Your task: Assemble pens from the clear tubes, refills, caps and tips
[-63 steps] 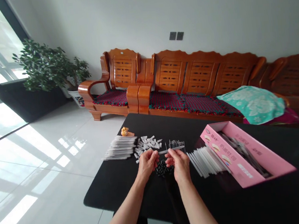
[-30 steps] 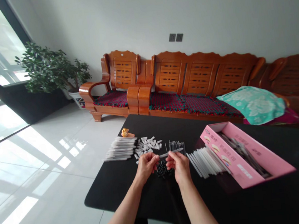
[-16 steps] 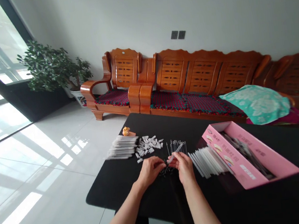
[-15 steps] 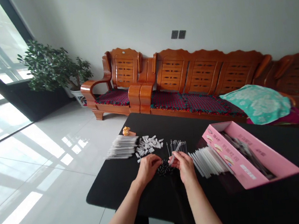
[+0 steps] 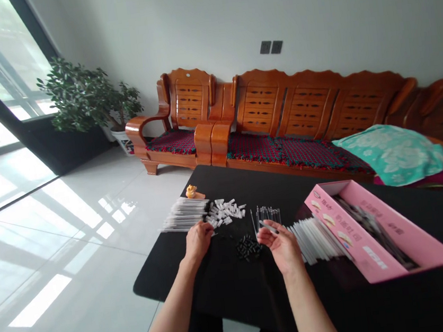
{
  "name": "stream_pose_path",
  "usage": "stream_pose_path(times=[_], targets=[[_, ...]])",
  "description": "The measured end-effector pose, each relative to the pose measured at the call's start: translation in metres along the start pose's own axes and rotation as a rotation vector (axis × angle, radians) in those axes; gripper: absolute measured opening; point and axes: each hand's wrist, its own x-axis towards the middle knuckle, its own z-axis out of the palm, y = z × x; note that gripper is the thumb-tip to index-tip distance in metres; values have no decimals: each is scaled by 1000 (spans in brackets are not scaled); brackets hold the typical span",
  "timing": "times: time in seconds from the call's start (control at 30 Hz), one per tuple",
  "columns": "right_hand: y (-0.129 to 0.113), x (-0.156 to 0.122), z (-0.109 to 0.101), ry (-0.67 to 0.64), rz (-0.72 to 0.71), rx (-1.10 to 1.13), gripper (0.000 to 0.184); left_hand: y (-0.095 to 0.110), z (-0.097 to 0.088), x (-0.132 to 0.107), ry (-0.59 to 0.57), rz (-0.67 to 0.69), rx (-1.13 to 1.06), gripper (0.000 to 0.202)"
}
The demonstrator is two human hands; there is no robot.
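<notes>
Clear tube point(image 5: 267, 227): it lies across the fingers of your right hand point(image 5: 282, 247), just right of the black pieces point(image 5: 248, 247), with its tip pointing up and left.

Right grip: half open and palm up, with your thumb and fingers holding the clear tube lightly rather than clenching it.

Left grip: your left hand point(image 5: 198, 241) is turned down, left of the black pieces, with its fingertips at the near edge of the white caps point(image 5: 227, 212). You can't tell from this view whether it is holding anything.

Black pieces: a small loose heap on the surface point(image 5: 166, 284), lying between your hands and touching neither.

White caps: a scattered pile beyond and left of the black pieces.

Tube bundle: clear tubes point(image 5: 185, 215) lie side by side further left of the black pieces, their black ends next to the white caps.

Thin rods: a tight group of upright clear rods point(image 5: 267, 215) stands beyond the black pieces, close to the clear tube's tip.

White sticks: a fanned row point(image 5: 313, 239) lies right of the black pieces, against the pink box point(image 5: 372, 228).

Pink box: open, further right of the black pieces, with dark items packed inside.

Figurine: a small orange figure point(image 5: 191, 192) stands beyond the tube bundle.
</notes>
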Motion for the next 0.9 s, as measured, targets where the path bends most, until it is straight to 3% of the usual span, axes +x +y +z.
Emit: stream_pose_path(times=[0.2, 0.33, 0.47, 0.6, 0.67, 0.9], targets=[[1, -4, 7, 14, -22, -45, 34, -4, -6, -5, -97, 15, 31, 15], [2, -5, 9, 21, -37, -79, 34, 3, -9, -8, -52, 7, -34, 11], [2, -5, 10, 35, -74, -79, 33, 17, -11, -7, 13, -2, -371, 8], [-3, -7, 17, 87, -129, -51, 27, 42, -10, -7, -96, -51, -960, 28], [-6, -10, 22, 104, -175, -49, 26, 55, -8, -9, -140, -85, -1150, 33], [-8, -15, 29, 84, -241, -161, 27, 75, -2, -16, -204, -122, -1313, 29]])
